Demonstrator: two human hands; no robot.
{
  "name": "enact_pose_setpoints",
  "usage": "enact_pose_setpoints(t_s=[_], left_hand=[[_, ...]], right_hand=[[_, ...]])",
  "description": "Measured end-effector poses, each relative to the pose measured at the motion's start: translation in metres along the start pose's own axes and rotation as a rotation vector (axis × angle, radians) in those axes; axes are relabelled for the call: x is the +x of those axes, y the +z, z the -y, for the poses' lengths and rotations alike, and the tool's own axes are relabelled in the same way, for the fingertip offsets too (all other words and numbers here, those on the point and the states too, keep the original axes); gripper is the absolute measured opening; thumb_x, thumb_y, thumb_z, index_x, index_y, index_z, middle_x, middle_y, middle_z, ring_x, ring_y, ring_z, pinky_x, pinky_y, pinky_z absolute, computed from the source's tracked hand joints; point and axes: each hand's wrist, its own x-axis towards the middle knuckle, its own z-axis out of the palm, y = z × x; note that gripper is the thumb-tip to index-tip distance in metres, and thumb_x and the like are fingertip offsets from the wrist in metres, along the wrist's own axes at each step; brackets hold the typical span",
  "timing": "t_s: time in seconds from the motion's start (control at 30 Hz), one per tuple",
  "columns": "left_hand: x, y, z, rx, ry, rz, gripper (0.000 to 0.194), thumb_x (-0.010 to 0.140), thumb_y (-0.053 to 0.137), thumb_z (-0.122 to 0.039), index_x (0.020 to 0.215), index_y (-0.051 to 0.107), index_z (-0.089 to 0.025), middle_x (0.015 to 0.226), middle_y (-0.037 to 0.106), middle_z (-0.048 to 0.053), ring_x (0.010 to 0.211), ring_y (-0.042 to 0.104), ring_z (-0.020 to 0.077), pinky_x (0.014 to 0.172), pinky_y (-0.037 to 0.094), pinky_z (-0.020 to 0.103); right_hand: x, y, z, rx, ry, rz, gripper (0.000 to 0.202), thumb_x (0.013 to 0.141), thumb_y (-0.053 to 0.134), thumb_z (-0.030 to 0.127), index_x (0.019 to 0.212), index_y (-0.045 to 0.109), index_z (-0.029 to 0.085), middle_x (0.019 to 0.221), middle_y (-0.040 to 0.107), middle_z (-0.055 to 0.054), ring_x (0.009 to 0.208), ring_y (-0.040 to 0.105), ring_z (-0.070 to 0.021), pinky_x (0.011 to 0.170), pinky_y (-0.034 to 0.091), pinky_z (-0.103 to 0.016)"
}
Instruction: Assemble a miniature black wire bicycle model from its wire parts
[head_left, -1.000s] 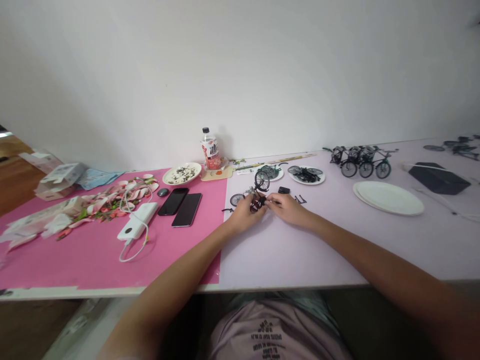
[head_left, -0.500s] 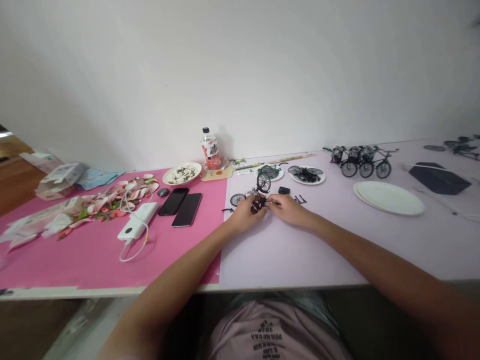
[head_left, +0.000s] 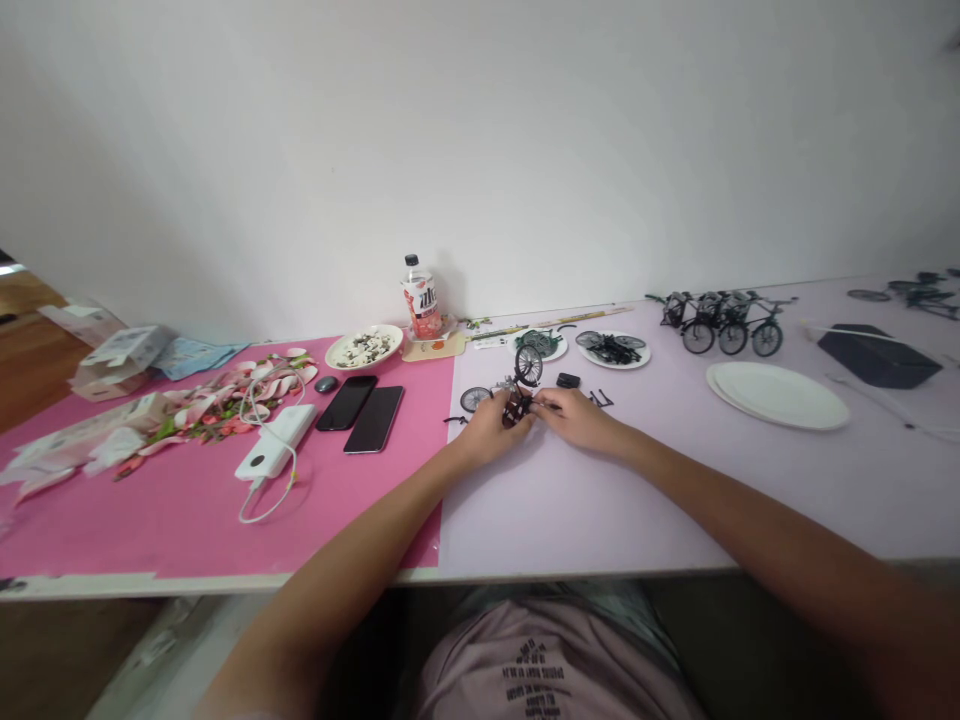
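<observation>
Between my hands, just above the pale table, is a partly assembled model bicycle, with one upright wheel [head_left: 529, 366] sticking up behind the fingers. My left hand [head_left: 491, 432] is closed around its dark frame from the left. From the right, my right hand [head_left: 574, 418] pinches at the same dark part; its fingertips meet the left ones, and whether a small piece is between them I cannot make out. A loose wheel [head_left: 474, 400] lies by my left hand, with a small black part [head_left: 457, 420] in front. Beyond my right hand are a black block [head_left: 568, 381] and thin black pieces [head_left: 601, 398].
Behind are plates of green parts [head_left: 540, 344] and black parts [head_left: 613, 349]. Finished model bicycles [head_left: 724, 322] stand at the back right, near stacked white plates [head_left: 780, 396]. Two phones [head_left: 374, 420], a white power bank [head_left: 276, 442], artificial petals [head_left: 225, 400] and a bottle [head_left: 423, 304] are leftward.
Hardly anything differs. Both hands stay on the model bicycle in the same place, with only a very slight shift of the fingers.
</observation>
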Motion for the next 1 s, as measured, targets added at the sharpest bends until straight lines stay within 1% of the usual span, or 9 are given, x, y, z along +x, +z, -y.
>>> enact_pose_setpoints(t_s=[0.1,0.3,0.43,0.57,0.7,0.8,1.0], left_hand=[[0.0002,0.0005,0.0013,-0.005,0.004,-0.002,0.036,0.089,0.065,-0.033,0.121,0.064,-0.017,0.08,0.067,0.002,0.065,0.06,0.0159,0.064,0.048,0.028],[-0.0002,0.0003,0.0004,0.012,0.009,-0.005,0.033,0.09,0.065,-0.032,0.119,0.065,-0.016,0.077,0.066,0.001,0.065,0.06,0.0163,0.065,0.049,0.029],[-0.0004,-0.0004,-0.0011,0.029,0.022,-0.001,0.031,0.09,0.066,-0.031,0.118,0.066,-0.017,0.075,0.065,0.0,0.067,0.062,0.0175,0.068,0.05,0.029],[-0.0003,-0.0003,-0.0013,0.053,0.019,-0.004,0.03,0.089,0.065,-0.031,0.116,0.066,-0.017,0.072,0.063,-0.001,0.066,0.062,0.0176,0.067,0.049,0.029],[-0.0003,0.0002,-0.0003,0.095,0.015,-0.011,0.023,0.09,0.065,-0.033,0.106,0.066,-0.017,0.071,0.062,0.0,0.067,0.062,0.0186,0.065,0.048,0.03],[0.0001,0.0002,0.0011,0.113,0.019,-0.006,0.02,0.09,0.065,-0.034,0.102,0.066,-0.018,0.072,0.064,0.001,0.068,0.063,0.0195,0.067,0.049,0.031],[0.001,0.0001,0.0034,0.156,0.024,0.01,0.018,0.091,0.063,-0.035,0.098,0.064,-0.018,0.074,0.065,0.003,0.072,0.065,0.0217,0.068,0.049,0.032]], right_hand=[[-0.0001,0.0009,-0.001,0.011,-0.001,-0.015,0.026,0.096,0.057,0.043,0.087,0.067,0.021,0.081,0.072,-0.004,0.076,0.063,-0.0215,0.073,0.049,-0.032],[-0.0002,0.0009,-0.002,-0.007,0.014,0.004,0.027,0.098,0.053,0.041,0.088,0.067,0.02,0.086,0.073,-0.005,0.076,0.063,-0.0211,0.073,0.049,-0.033],[0.0001,0.0023,-0.0049,0.002,0.004,-0.008,0.025,0.097,0.056,0.041,0.089,0.068,0.021,0.084,0.073,-0.004,0.078,0.064,-0.0221,0.075,0.051,-0.033],[0.0002,0.0027,-0.006,-0.004,0.003,-0.018,0.024,0.095,0.058,0.041,0.088,0.069,0.021,0.083,0.074,-0.004,0.078,0.065,-0.0227,0.076,0.051,-0.034],[0.0003,0.0014,-0.0037,-0.009,0.009,0.002,0.022,0.097,0.056,0.038,0.09,0.069,0.02,0.091,0.076,-0.006,0.081,0.067,-0.0233,0.079,0.052,-0.035],[0.0003,0.0005,-0.0021,-0.017,0.018,0.019,0.023,0.098,0.054,0.036,0.092,0.069,0.021,0.095,0.077,-0.007,0.084,0.069,-0.0241,0.081,0.052,-0.036],[0.0005,0.0005,-0.003,-0.012,0.013,0.033,0.022,0.098,0.055,0.036,0.094,0.07,0.021,0.096,0.077,-0.008,0.089,0.07,-0.0262,0.084,0.053,-0.038]])
